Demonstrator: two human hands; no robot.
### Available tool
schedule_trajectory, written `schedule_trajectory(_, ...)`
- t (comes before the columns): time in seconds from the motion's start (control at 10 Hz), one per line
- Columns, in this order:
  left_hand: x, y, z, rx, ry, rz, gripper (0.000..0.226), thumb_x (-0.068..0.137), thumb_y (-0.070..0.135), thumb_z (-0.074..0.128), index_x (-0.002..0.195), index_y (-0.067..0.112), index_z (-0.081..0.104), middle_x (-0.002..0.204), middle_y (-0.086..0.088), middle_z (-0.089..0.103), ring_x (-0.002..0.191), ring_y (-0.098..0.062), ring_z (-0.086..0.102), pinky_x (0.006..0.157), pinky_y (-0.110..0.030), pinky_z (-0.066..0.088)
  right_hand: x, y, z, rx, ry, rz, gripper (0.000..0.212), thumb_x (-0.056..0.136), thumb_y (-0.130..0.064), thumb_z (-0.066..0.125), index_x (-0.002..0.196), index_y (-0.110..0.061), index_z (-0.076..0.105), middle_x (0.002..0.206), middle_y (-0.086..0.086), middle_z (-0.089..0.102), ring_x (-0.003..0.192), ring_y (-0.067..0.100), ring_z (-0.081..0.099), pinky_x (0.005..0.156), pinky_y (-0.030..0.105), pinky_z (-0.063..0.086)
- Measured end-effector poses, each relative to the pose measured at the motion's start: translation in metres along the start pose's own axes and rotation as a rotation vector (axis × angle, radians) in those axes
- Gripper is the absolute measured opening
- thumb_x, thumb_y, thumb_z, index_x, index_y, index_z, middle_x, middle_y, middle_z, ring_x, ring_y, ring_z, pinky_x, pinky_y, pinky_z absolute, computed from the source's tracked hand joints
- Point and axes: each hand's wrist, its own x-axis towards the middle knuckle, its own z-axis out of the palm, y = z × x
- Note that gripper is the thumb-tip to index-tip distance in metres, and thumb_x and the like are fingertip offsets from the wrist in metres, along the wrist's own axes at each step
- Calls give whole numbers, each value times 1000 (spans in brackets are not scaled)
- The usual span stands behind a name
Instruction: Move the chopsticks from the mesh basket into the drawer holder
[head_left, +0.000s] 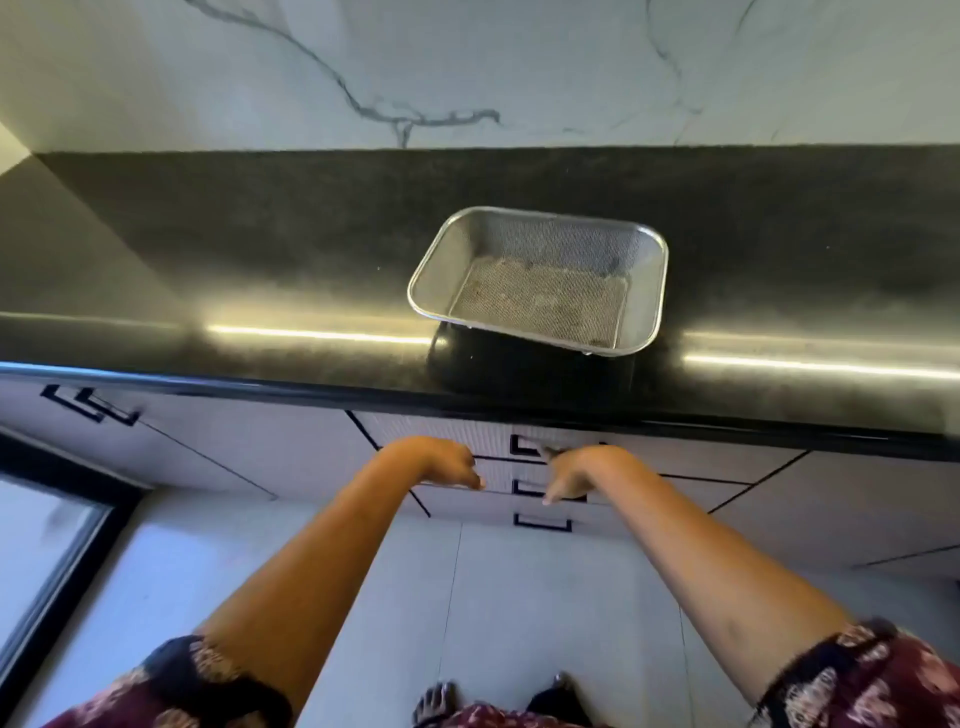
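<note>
**Q:** What does the task's container look like, and where does it sit?

**A:** The mesh basket (545, 239) is a rectangular tray of fine steel mesh with rounded corners and a polished wire rim. It rests on short feet on the black countertop (260, 249), near the front edge. Only mesh shows inside it. The chopsticks cannot be made out anywhere in this view.

**Q:** How many of each item appear?

**A:** One basket and two hands. There are three black bracket handles stacked in one drawer column below the counter: top handle (524, 448), middle handle (524, 491) and bottom handle (543, 524). Two bare feet (434, 701) are partly visible at the lower edge.

**Q:** How are the fingers held?

**A:** The left hand (441, 460) hangs in front of the drawer fronts with its fingers (475, 480) bent downward. Blur hides whether they grasp anything. The right hand (579, 470) is just beside the top and middle handles. Its fingers (553, 493) are fairly straight and released, pointing down.
</note>
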Motion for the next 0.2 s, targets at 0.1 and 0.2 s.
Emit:
schedule_trajectory(0.1, -47, 17, -39, -189, -180, 68, 54, 95, 42, 47, 141, 16, 41, 152, -1, 35, 140, -19, 31, 112, -39, 30, -52, -19, -34, 111, -142, -158, 63, 95, -35, 52, 148, -14, 26, 157, 8, 22, 143, 27, 24, 116, 40, 25)
schedule_trajectory(0.2, -91, 27, -89, -189, 109, 161, 46, 96, 37, 47, 137, 15, 47, 143, -2, 46, 129, -17, 43, 103, -33, 38, -110, -26, -81, 252, -12, -297, 45, 97, -26, 49, 139, -12, 43, 148, 8, 41, 137, 23, 37, 109, 35, 32)
